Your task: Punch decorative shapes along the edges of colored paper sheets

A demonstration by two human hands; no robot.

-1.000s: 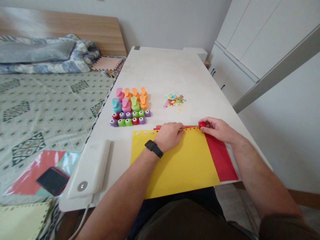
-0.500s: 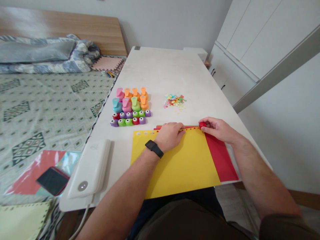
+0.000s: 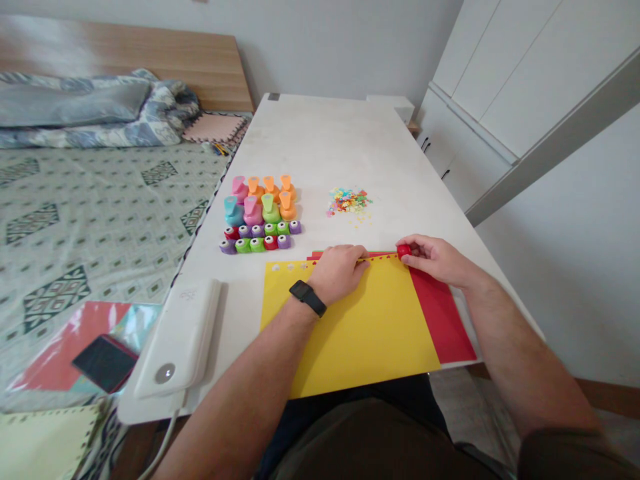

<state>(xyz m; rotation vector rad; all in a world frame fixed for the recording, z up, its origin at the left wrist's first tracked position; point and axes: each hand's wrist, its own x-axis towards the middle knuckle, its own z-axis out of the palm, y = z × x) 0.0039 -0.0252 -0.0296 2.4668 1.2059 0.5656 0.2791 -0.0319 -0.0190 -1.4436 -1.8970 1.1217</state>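
Observation:
At the far right corner of a yellow sheet of paper, my right hand is closed around a small red paper punch set at the sheet's edge. My left hand, with a black watch on its wrist, grips the far edge of the yellow sheet, thumb on top and fingers curled. Along that edge runs a row of punched holes, several showing red through them. Under the yellow sheet lies a red sheet, sticking out on the right and slightly at the far edge.
A heap of colourful paper cutouts lies beyond the sheets. Several larger lever punches and small punches stand in rows at left. A white desk lamp occupies the near left edge of the white table; a phone lies on the bed.
Almost nothing differs. Both hands, the red punch and the sheets keep their places, with only a tiny shift of the whole view.

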